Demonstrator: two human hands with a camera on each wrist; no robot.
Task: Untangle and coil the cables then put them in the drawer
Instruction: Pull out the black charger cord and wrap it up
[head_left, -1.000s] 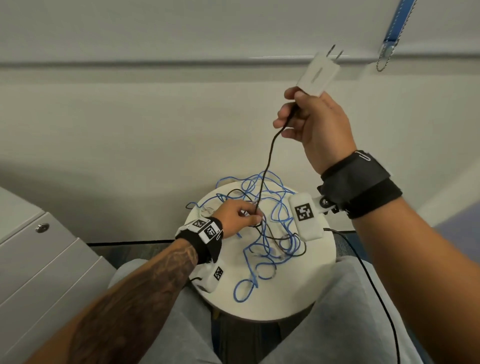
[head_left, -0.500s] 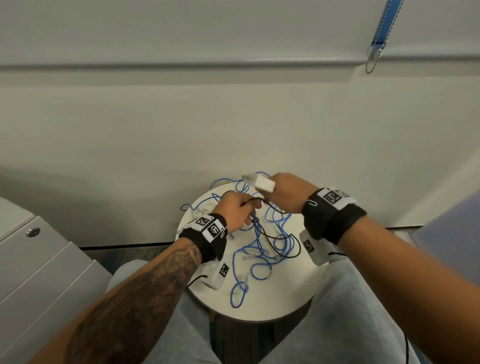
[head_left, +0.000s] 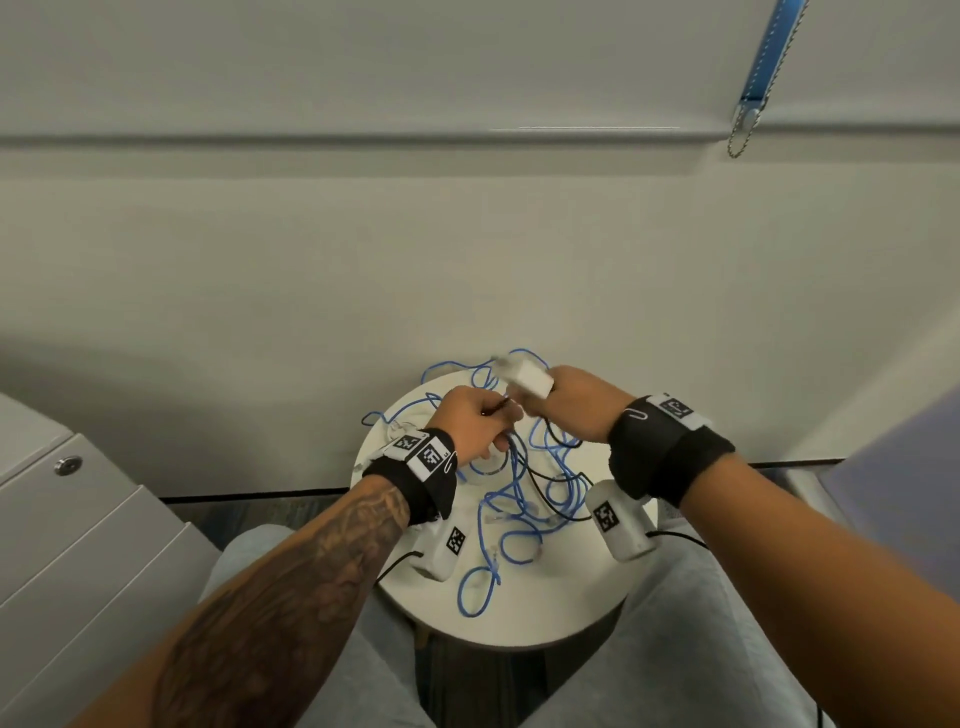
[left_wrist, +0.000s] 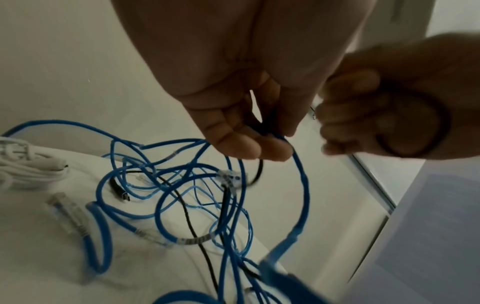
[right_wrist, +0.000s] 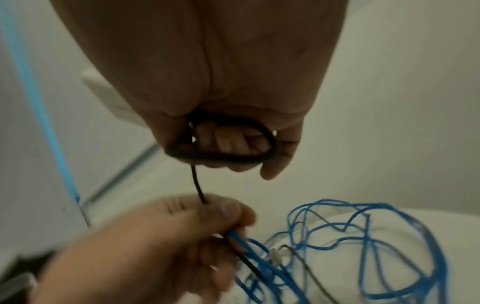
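Note:
A tangle of blue cables (head_left: 519, 499) lies on the round white table (head_left: 545, 618), with a thin black cable (head_left: 543, 491) threaded through it. My left hand (head_left: 493, 421) pinches the black cable (left_wrist: 259, 170) together with a blue strand (left_wrist: 298, 164) just above the pile. My right hand (head_left: 561, 402) is close beside it and grips a white charger plug (head_left: 527, 376). A loop of the black cable (right_wrist: 223, 158) is wound round the right fingers. A short taut stretch runs from that loop down into the left hand (right_wrist: 197, 222).
A grey drawer cabinet (head_left: 78, 545) with a round lock (head_left: 68, 465) stands at the left, its drawers closed. A coiled white cable (left_wrist: 26, 164) lies on the table's left side. A blue strap with a chain (head_left: 763, 67) hangs at the upper right. A wall rises right behind the table.
The right hand came down from high above the table to beside the left hand, bringing the charger plug. The long raised stretch of black cable is now a loop in the right hand.

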